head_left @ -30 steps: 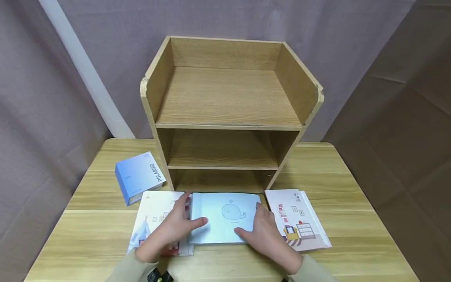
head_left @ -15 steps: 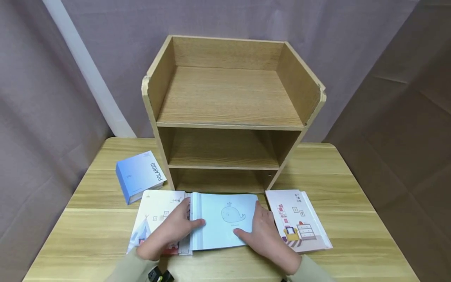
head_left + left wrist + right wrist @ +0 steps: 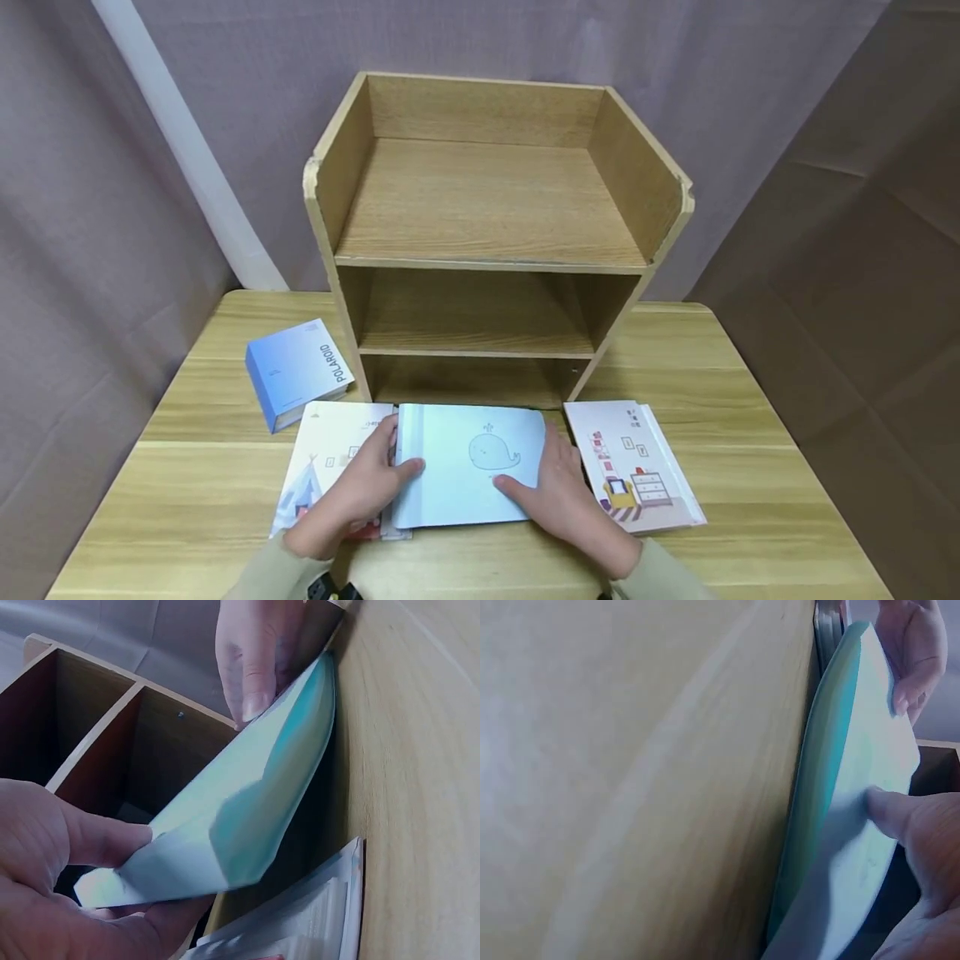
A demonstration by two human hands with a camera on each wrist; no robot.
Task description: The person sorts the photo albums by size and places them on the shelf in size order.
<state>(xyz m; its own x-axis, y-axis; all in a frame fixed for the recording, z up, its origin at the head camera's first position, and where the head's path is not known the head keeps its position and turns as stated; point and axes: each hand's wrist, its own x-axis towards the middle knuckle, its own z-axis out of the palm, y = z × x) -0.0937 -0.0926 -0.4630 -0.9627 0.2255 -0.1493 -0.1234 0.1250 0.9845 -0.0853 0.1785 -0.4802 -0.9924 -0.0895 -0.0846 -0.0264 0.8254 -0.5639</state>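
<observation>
A pale blue book (image 3: 457, 492) with a whale drawing on its cover lies in front of the shelf, between both hands. The left hand (image 3: 372, 477) grips its left edge, thumb on the cover and fingers underneath, as the left wrist view shows. At the right edge, the right hand (image 3: 551, 492) holds it with the thumb on top; its other fingers are mostly hidden. In the left wrist view the book (image 3: 225, 802) is raised off the table at the left end. A white picture book (image 3: 300, 475) with a tent drawing lies partly under the left hand.
A wooden shelf unit (image 3: 480, 265) stands behind the books, with an open top and two compartments below. A blue POLAROID book (image 3: 296, 371) lies at the left. Another picture book (image 3: 633, 467) with a furniture drawing lies at the right on the wooden table (image 3: 750, 517).
The whale book's near edge has come toward the person, then the book has shifted slightly left and up. The left hand has moved a little left with it, its thumb still on the cover.
</observation>
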